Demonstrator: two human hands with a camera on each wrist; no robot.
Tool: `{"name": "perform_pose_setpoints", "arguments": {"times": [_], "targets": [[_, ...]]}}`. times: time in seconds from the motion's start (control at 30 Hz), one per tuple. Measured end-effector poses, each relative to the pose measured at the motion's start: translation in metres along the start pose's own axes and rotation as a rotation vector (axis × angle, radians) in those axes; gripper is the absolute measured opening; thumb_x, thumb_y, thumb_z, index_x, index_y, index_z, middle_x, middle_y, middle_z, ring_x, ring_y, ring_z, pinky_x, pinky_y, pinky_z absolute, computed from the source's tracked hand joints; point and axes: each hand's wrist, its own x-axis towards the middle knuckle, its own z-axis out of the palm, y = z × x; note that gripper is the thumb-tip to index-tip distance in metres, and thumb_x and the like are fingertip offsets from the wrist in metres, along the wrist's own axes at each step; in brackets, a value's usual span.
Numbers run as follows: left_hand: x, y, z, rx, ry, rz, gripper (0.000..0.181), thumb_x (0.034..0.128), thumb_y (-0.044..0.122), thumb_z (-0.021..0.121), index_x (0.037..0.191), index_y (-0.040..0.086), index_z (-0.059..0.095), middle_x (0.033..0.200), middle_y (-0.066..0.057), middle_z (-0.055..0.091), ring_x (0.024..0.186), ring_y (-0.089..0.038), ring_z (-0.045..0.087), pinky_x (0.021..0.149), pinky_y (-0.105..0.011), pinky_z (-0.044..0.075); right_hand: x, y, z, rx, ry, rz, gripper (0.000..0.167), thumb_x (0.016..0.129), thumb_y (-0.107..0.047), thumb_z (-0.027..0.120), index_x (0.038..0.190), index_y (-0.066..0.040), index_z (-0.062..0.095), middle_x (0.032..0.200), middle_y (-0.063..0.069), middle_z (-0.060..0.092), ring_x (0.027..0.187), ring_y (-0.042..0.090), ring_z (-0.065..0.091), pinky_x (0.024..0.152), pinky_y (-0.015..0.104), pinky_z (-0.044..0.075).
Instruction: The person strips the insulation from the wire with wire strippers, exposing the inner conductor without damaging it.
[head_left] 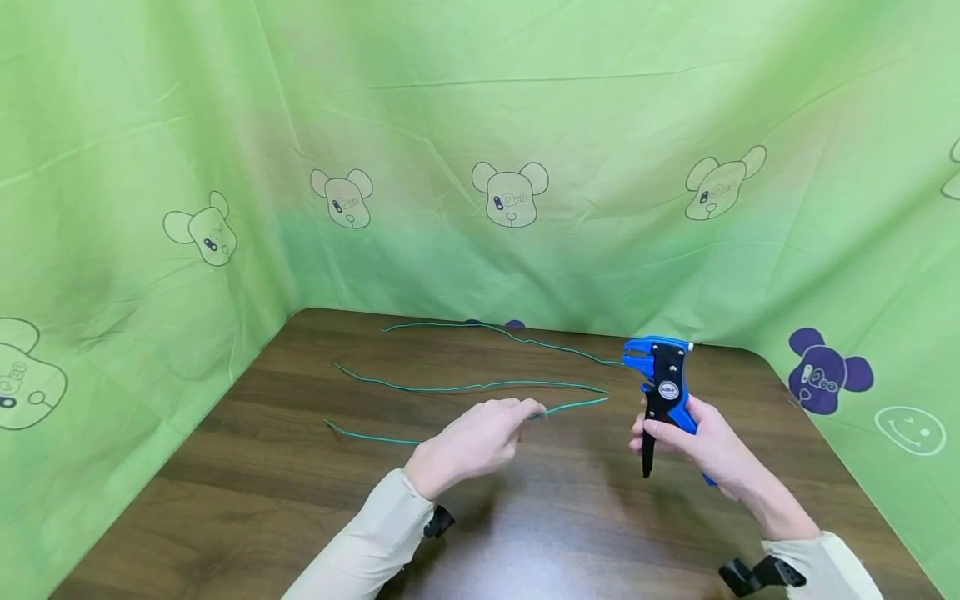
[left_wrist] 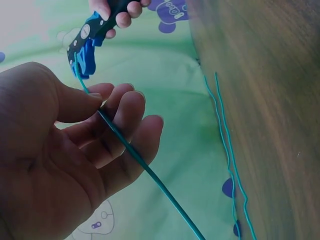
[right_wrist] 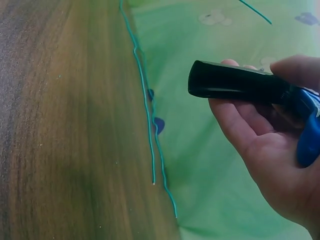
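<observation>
Head view: from above and behind the left hand and right hand, facing forward and down across the tabletop to the green cloth; the most distant of the three. Left wrist view: close to the palm side of the left hand, rolled so that the tabletop lies along the right, and facing the tool. Right wrist view: close to the right hand, oppositely rolled, tabletop at left. All three share the tool and two loose wires.
</observation>
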Motion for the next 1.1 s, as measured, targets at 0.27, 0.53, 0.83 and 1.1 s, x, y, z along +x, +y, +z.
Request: {"name": "perform_pose_setpoints", "arguments": {"times": [0.27, 0.53, 0.83, 1.1], "targets": [[-0.002, -0.001, -0.007, 0.003, 0.012, -0.013, 0.033, 0.0961, -0.001, 0.047, 0.124, 0.012, 0.059, 0.087, 0.003, 0.064, 0.078, -0.004, 0.054, 0.080, -0.019, 0.049, -0.001, -0.008, 0.005, -0.033, -0.077, -0.038, 0.020, 0.100, -0.001, 0.049, 0.120, -0.006, 0.048, 0.096, 0.004, 0.071, 0.086, 0.026, 0.074, 0.083, 0.037, 0.058], [-0.002, -0.003, -0.011, 0.022, 0.029, 0.002, 0.034, 0.0949, -0.003, 0.048, 0.123, 0.012, 0.059, 0.084, 0.004, 0.061, 0.077, -0.005, 0.053, 0.078, -0.019, 0.048, -0.001, -0.007, 0.009, -0.032, -0.139, -0.083, 0.018, 0.099, 0.003, 0.048, 0.116, -0.002, 0.049, 0.098, 0.004, 0.072, 0.088, 0.024, 0.074, 0.085, 0.035, 0.058], [-0.002, -0.003, -0.015, 0.054, 0.042, 0.003, 0.038, 0.0932, -0.004, 0.047, 0.123, 0.015, 0.061, 0.080, 0.008, 0.055, 0.073, -0.004, 0.049, 0.071, -0.018, 0.044, -0.002, -0.006, 0.016, -0.032, -0.120, -0.064, 0.017, 0.099, 0.002, 0.049, 0.114, -0.005, 0.054, 0.089, 0.002, 0.070, 0.079, 0.025, 0.073, 0.080, 0.038, 0.058], [-0.003, -0.004, -0.018, 0.067, 0.054, 0.001, 0.045, 0.0899, -0.008, 0.046, 0.125, 0.015, 0.061, 0.082, 0.007, 0.060, 0.075, -0.004, 0.054, 0.076, -0.021, 0.049, -0.001, -0.007, 0.026, -0.069, -0.160, -0.047, 0.013, 0.098, 0.001, 0.052, 0.111, 0.003, 0.053, 0.087, 0.003, 0.069, 0.077, 0.026, 0.073, 0.080, 0.034, 0.057]]}}
